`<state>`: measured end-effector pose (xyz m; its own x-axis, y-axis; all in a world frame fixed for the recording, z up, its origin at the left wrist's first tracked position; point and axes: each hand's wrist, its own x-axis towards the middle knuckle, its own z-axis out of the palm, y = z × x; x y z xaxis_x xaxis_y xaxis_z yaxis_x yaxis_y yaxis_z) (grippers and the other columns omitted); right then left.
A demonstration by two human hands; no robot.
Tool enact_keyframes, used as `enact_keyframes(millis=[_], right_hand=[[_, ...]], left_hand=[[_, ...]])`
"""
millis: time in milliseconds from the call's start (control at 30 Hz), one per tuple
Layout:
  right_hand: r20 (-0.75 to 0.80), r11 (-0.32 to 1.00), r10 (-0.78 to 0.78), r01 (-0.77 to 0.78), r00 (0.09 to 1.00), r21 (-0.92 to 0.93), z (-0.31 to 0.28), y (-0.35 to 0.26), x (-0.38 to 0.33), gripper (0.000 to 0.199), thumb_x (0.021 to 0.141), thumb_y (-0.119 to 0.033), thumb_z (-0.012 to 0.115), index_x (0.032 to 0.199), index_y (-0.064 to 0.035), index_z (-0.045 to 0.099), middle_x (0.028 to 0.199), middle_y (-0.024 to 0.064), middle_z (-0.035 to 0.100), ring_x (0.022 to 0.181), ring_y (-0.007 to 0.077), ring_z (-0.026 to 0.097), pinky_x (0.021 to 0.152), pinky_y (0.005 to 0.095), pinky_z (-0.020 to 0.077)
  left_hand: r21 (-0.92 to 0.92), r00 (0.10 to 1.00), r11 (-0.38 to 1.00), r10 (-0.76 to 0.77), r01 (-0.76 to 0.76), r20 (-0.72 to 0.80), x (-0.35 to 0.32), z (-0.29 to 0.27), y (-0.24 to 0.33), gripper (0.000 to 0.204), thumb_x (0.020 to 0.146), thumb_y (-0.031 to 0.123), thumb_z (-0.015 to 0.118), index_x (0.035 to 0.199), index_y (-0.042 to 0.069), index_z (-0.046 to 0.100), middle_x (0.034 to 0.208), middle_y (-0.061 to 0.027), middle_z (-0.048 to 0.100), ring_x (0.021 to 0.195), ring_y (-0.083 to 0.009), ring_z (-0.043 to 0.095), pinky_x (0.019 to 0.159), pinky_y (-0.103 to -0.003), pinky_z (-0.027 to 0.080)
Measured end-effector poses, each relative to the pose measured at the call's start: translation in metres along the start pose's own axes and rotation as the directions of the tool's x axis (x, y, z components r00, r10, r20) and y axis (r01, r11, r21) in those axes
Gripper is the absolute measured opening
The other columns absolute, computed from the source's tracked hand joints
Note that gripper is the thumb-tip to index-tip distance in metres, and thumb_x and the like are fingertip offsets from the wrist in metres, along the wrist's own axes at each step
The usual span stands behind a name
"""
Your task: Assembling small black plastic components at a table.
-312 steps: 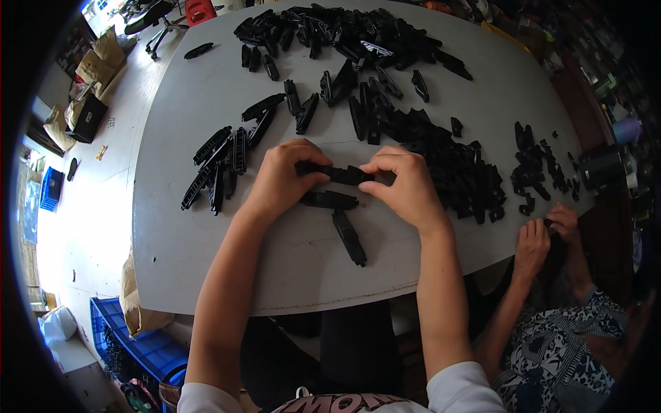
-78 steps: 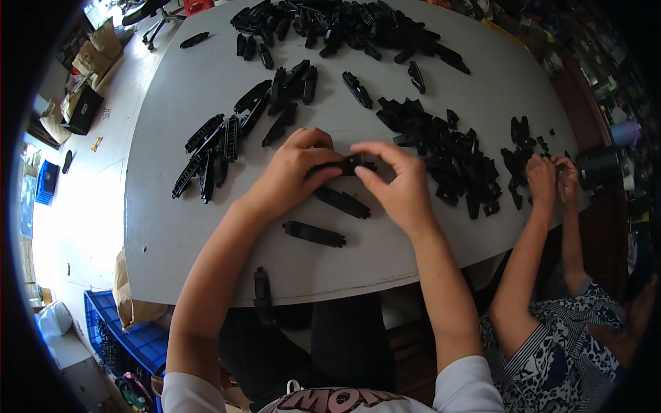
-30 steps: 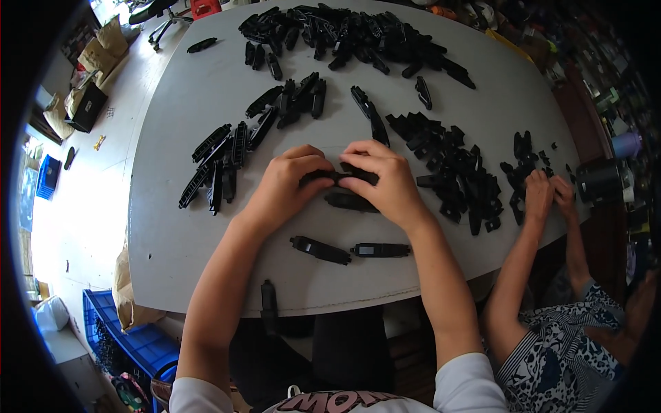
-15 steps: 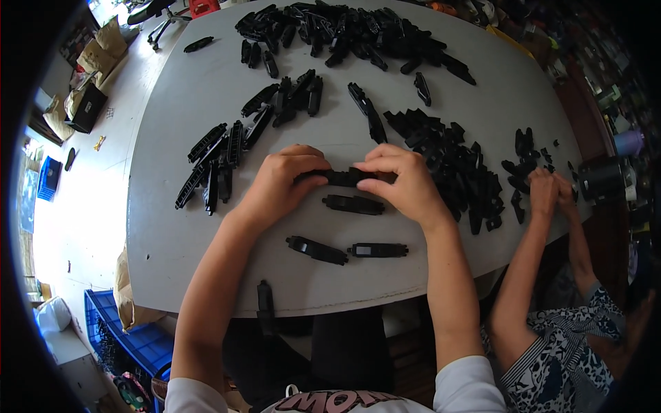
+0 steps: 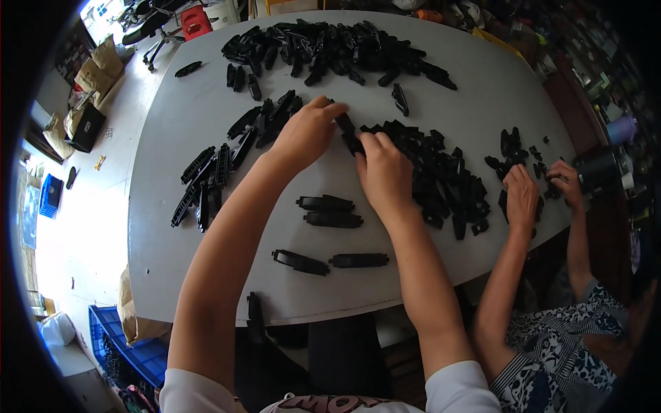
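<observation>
Both hands have reached up from desk (image 5: 206, 103) centre: left hand (image 5: 306, 134) & right hand (image 5: 383, 172) pinch one long black part (image 5: 346, 129) at the pile's (image 5: 441, 172) left edge, w/ finished pieces (image 5: 329, 210) below.

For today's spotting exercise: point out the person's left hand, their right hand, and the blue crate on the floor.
left hand (image 5: 306, 134), head view, back of hand.
right hand (image 5: 384, 172), head view, back of hand.
blue crate (image 5: 141, 354), head view, its rim.
</observation>
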<state>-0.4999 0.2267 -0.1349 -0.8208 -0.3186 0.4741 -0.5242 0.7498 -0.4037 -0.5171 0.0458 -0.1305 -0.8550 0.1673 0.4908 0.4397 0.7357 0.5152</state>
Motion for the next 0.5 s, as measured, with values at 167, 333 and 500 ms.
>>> enact_keyframes(millis=[167, 333, 500], right_hand=[[-0.075, 0.989, 0.121, -0.114, 0.99, 0.091, -0.002, 0.016, 0.001, 0.024, 0.082, -0.001, 0.063, 0.106, -0.0032, 0.062, 0.098, 0.0138, 0.065, 0.086, 0.0324, 0.066, 0.071, 0.0401, 0.0539], [-0.117, 0.996, -0.039, 0.048, 0.992, 0.075, 0.004, 0.005, 0.002, 0.022, 0.082, 0.004, 0.06, 0.103, -0.0009, 0.063, 0.098, 0.014, 0.066, 0.085, 0.0325, 0.066, 0.07, 0.0393, 0.0537], [-0.036, 0.933, -0.284, 0.285, 0.958, 0.22, 0.011, -0.005, -0.007, 0.018, 0.081, 0.004, 0.063, 0.098, 0.0011, 0.064, 0.094, 0.0131, 0.066, 0.083, 0.0288, 0.066, 0.069, 0.0352, 0.0529]], left_hand=[[0.072, 0.977, 0.986, -0.162, 0.153, 0.142, -0.015, -0.006, 0.008, 0.029, 0.084, -0.001, 0.06, 0.113, 0.004, 0.06, 0.101, -0.0146, 0.058, 0.089, -0.0352, 0.06, 0.079, -0.039, 0.049], [-0.159, 0.982, 0.984, -0.051, 0.08, 0.18, -0.056, -0.023, 0.019, 0.027, 0.081, -0.002, 0.063, 0.108, 0.003, 0.06, 0.099, -0.0121, 0.06, 0.087, -0.0286, 0.063, 0.078, -0.035, 0.05], [-0.27, 0.98, 0.947, -0.137, 0.173, 0.147, -0.069, -0.028, 0.019, 0.027, 0.076, -0.005, 0.065, 0.102, 0.001, 0.062, 0.095, -0.0128, 0.062, 0.084, -0.0293, 0.063, 0.075, -0.034, 0.051]])
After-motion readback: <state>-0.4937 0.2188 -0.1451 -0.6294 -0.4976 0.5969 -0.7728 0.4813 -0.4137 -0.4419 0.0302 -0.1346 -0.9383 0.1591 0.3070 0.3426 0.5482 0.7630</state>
